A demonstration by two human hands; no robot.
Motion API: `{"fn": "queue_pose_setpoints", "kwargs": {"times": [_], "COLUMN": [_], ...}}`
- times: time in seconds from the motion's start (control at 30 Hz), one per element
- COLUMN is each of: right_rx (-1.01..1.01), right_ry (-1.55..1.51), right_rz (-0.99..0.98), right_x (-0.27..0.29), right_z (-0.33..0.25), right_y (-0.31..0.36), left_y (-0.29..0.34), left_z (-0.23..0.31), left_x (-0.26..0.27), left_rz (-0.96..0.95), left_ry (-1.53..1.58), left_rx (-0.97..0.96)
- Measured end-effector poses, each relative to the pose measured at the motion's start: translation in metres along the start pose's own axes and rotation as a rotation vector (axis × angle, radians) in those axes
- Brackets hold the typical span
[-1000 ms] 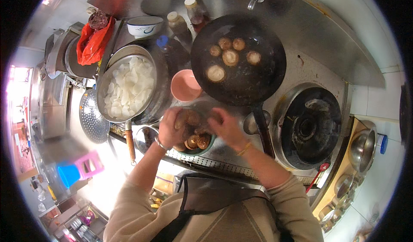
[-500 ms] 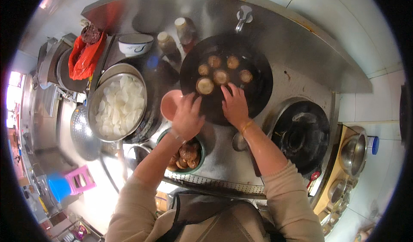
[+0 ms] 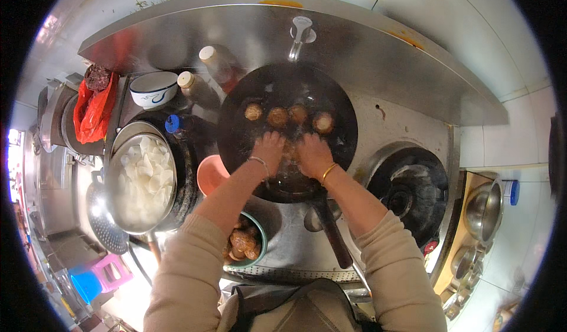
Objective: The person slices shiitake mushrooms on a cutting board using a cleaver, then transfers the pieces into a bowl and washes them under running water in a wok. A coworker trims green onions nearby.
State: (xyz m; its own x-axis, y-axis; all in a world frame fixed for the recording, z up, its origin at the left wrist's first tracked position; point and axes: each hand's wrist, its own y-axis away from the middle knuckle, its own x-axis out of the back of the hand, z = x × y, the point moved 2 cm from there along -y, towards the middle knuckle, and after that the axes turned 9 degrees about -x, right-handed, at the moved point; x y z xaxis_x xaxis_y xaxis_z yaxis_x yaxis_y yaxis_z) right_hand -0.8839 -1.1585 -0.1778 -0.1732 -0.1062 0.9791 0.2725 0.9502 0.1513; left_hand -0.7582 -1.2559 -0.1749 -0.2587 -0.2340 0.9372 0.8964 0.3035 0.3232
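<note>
Both my hands are down inside a black wok (image 3: 336, 104) that holds water. My left hand (image 3: 270, 151) and my right hand (image 3: 314, 153) are side by side, fingers curled inward. Between them shows a blurred brown mushroom (image 3: 289, 150), mostly covered by the fingers. Beyond my fingertips several brown mushroom caps float, among them a paler-centred mushroom (image 3: 323, 122) on the right and another mushroom (image 3: 253, 111) on the left. Close to my left forearm stand a pink bowl (image 3: 211, 175) and a green-rimmed bowl (image 3: 262, 243) of brown mushrooms.
A pan of white slices (image 3: 146, 184) stands left, beside a perforated skimmer (image 3: 105, 217). Behind are a white bowl (image 3: 155, 98), bottles (image 3: 214, 66) and a red bag (image 3: 94, 116). A tap (image 3: 299, 36) hangs over the wok; an empty burner (image 3: 407, 190) lies right. The wok handle (image 3: 332, 234) points toward me.
Both hands have moved down into the wok and come close together; my left hand was over the pink bowl. The floating mushrooms have shifted, and fewer show. The view has shifted too.
</note>
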Motion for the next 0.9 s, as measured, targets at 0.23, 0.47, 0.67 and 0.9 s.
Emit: {"fn": "queue_pose_setpoints", "kwargs": {"times": [0.23, 0.47, 0.67, 0.9], "right_rx": [-0.041, -0.234, -0.627, -0.630], "right_ry": [-0.295, -0.747, -1.525, -1.839], "right_rz": [-0.128, -0.190, -0.255, -0.129], "right_x": [0.000, 0.004, 0.033, 0.052], "right_z": [-0.016, 0.007, -0.002, -0.067], "right_y": [0.000, 0.014, 0.041, 0.064], "left_y": [-0.007, 0.034, 0.059, 0.083], "left_z": [-0.017, -0.023, -0.010, 0.030], "left_x": [0.003, 0.000, 0.012, 0.030], "left_rz": [0.193, 0.560, 0.507, 0.653], "left_ry": [0.501, 1.915, 2.130, 1.576], "left_rx": [0.075, 0.488, 0.473, 0.179]}}
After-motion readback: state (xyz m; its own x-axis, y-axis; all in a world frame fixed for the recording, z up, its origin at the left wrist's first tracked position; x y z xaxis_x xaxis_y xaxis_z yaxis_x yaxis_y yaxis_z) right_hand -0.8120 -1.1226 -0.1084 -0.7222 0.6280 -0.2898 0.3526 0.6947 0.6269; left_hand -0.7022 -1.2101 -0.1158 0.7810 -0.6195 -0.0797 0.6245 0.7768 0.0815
